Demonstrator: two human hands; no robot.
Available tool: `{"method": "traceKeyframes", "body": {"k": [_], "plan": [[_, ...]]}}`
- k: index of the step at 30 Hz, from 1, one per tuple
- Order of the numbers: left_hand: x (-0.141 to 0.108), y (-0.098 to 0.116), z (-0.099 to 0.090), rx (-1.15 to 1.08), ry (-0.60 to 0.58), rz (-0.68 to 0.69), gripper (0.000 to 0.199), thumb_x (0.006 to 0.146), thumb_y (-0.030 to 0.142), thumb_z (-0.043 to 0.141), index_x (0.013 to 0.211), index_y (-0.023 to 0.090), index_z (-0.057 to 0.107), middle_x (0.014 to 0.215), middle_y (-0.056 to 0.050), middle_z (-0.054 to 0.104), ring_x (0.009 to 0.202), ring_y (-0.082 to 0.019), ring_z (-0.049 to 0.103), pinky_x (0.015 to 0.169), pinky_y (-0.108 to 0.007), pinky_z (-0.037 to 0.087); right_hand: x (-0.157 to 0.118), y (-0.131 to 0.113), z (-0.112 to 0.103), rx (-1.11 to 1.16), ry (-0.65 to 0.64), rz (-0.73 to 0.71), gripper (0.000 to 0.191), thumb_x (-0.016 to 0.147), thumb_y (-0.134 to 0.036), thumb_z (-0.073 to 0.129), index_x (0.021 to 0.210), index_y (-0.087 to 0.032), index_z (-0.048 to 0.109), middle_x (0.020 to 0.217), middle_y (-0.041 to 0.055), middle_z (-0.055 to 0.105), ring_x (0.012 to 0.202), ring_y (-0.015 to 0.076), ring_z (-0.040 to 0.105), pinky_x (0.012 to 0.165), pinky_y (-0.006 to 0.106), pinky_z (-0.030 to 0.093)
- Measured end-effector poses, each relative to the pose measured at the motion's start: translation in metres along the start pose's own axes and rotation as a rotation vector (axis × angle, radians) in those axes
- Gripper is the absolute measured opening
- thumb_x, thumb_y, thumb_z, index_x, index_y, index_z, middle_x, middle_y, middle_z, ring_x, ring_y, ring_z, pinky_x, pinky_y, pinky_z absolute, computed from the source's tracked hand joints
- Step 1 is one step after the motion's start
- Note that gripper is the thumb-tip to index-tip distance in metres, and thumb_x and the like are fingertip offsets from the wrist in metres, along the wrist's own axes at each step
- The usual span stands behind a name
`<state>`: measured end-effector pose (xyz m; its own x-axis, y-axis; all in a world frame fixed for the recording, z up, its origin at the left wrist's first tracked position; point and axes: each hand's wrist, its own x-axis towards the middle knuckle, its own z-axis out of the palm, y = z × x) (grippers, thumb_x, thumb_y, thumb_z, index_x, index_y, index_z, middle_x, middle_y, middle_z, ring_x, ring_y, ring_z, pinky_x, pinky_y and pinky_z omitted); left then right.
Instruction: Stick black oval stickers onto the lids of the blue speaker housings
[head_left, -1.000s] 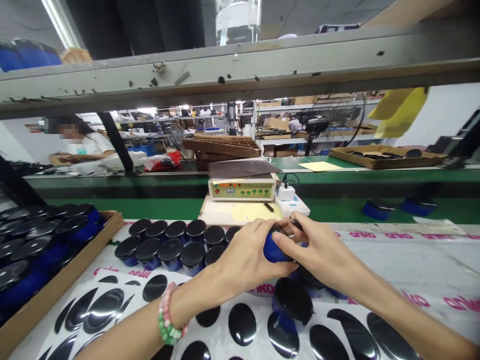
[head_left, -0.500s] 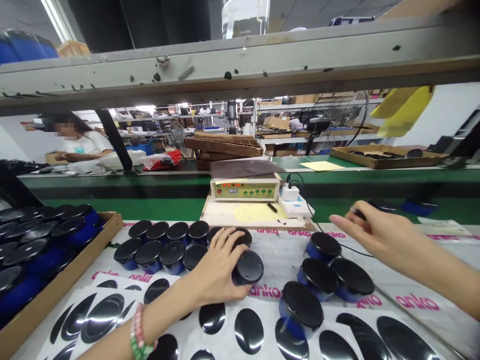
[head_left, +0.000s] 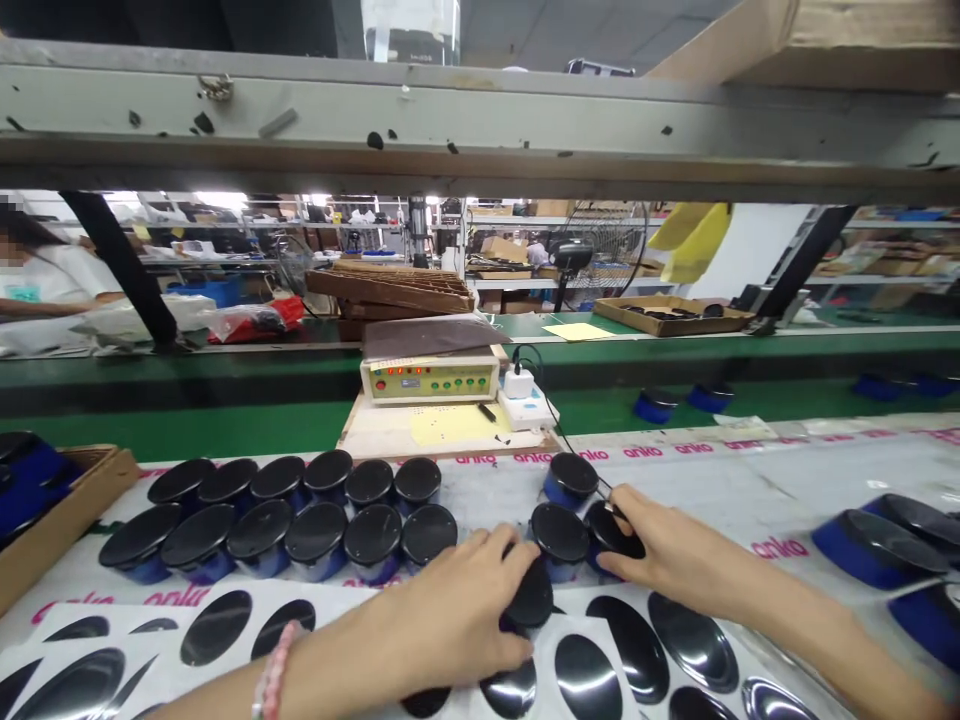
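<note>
My left hand [head_left: 480, 590], with a beaded bracelet at its wrist, has its fingers and thumb around a black-topped blue round part [head_left: 529, 592] near the front centre. To the right, my right hand [head_left: 652, 540] grips another such part [head_left: 613, 530] between thumb and fingers. Beside that one stand two more, one in front [head_left: 559, 535] and one behind [head_left: 571, 478]. Two rows of the same parts [head_left: 315, 535] stand to the left. Sheets with glossy black ovals [head_left: 589, 675] lie under and in front of my hands.
At the left edge is a cardboard box [head_left: 67, 515] of blue parts. More parts [head_left: 877, 545] stand at the far right. A control box [head_left: 430, 382] and a white plug adapter [head_left: 519, 382] sit behind. A green conveyor [head_left: 247, 415] runs across; a person sits far left.
The view has turned right. My left hand has left the end of the rows and is now around a part farther right. My right hand has come down onto a part in the right group.
</note>
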<state>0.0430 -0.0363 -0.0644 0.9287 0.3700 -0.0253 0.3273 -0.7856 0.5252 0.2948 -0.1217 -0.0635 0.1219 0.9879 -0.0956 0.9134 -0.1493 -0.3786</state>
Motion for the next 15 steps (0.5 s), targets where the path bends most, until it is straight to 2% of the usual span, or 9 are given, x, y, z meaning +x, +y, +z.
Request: {"method": "traceKeyframes", "body": {"k": [3,5,7,10,12,15], "plan": [[0.017,-0.008,-0.022,0.045,0.128,-0.012,0.053,0.072,0.026,0.064,0.122,0.022,0.048,0.112,-0.008,0.052,0.100,-0.028,0.055,0.085,-0.039,0.047,-0.005,0.004,-0.001,-0.033,-0.018,0.040,0.024,0.078,-0.042,0.055,0.081,-0.024,0.039,0.083,0.0036,0.063,0.072,0.0252,0.061,0.061,0.035,0.044],[0.039,-0.019,-0.033,0.080,0.209,-0.033,0.053,0.073,0.023,0.062,0.124,0.019,0.046,0.114,-0.011,0.048,0.101,-0.030,0.053,0.087,-0.043,0.044,-0.008,0.003,-0.001,-0.031,-0.017,0.043,0.024,0.079,-0.043,0.054,0.082,-0.024,0.040,0.086,0.0043,0.063,0.073,0.0256,0.061,0.062,0.036,0.043],[0.064,-0.031,-0.034,0.082,0.227,-0.035,0.054,0.072,0.021,0.063,0.123,0.016,0.046,0.116,-0.013,0.046,0.102,-0.032,0.053,0.088,-0.045,0.043,-0.008,-0.001,0.000,-0.035,-0.006,0.035,0.024,0.079,-0.042,0.053,0.083,-0.024,0.039,0.091,0.0060,0.063,0.078,0.0273,0.061,0.063,0.036,0.043],[0.096,-0.044,-0.025,0.037,0.201,-0.008,0.056,0.065,0.022,0.071,0.117,0.015,0.051,0.108,-0.011,0.048,0.097,-0.031,0.055,0.085,-0.042,0.046,-0.007,-0.004,0.002,-0.036,-0.031,0.042,0.022,0.079,-0.040,0.051,0.086,-0.023,0.038,0.094,0.0066,0.064,0.080,0.0275,0.062,0.065,0.036,0.043],[0.103,-0.045,-0.022,-0.003,0.215,0.018,0.057,0.063,0.022,0.073,0.116,0.017,0.052,0.106,-0.008,0.048,0.097,-0.028,0.055,0.085,-0.039,0.047,-0.005,-0.002,0.002,-0.034,-0.042,0.062,0.022,0.079,-0.040,0.051,0.086,-0.023,0.039,0.095,0.0064,0.064,0.082,0.0276,0.062,0.064,0.035,0.043],[0.096,-0.035,-0.026,-0.061,0.306,0.066,0.057,0.068,0.023,0.070,0.120,0.022,0.047,0.113,-0.006,0.043,0.103,-0.023,0.052,0.093,-0.035,0.044,-0.003,0.004,0.000,-0.039,-0.029,0.069,0.021,0.077,-0.039,0.052,0.086,-0.024,0.039,0.094,0.0055,0.064,0.085,0.0282,0.062,0.064,0.034,0.042]]}}
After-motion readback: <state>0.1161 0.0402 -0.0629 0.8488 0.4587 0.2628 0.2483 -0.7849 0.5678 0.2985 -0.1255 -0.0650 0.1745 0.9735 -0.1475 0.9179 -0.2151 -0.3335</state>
